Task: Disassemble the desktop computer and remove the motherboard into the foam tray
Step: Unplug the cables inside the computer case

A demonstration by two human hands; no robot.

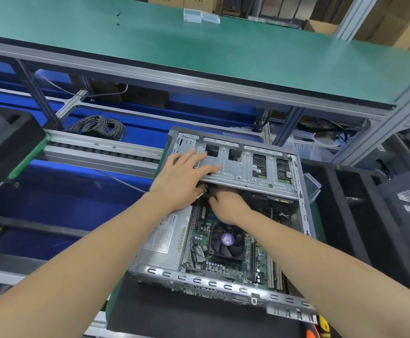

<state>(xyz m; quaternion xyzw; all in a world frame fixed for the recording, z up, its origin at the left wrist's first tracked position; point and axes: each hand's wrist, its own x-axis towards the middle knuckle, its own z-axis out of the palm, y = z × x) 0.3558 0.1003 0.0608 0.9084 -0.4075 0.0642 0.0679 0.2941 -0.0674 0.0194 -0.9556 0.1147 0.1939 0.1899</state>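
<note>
while the left hand [183, 178] lies flat on the drive cage [243, 167], the right hand [228, 207] seemingly pinches something above the motherboard [245, 259].

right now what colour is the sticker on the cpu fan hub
Purple, at the centre of the black CPU fan; the head view shows it.

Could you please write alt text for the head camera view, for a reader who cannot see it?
A person's left hand rests on the raised metal drive cage of an open desktop computer case, while the right hand reaches beneath the cage. The motherboard and its CPU fan sit exposed inside.
</note>
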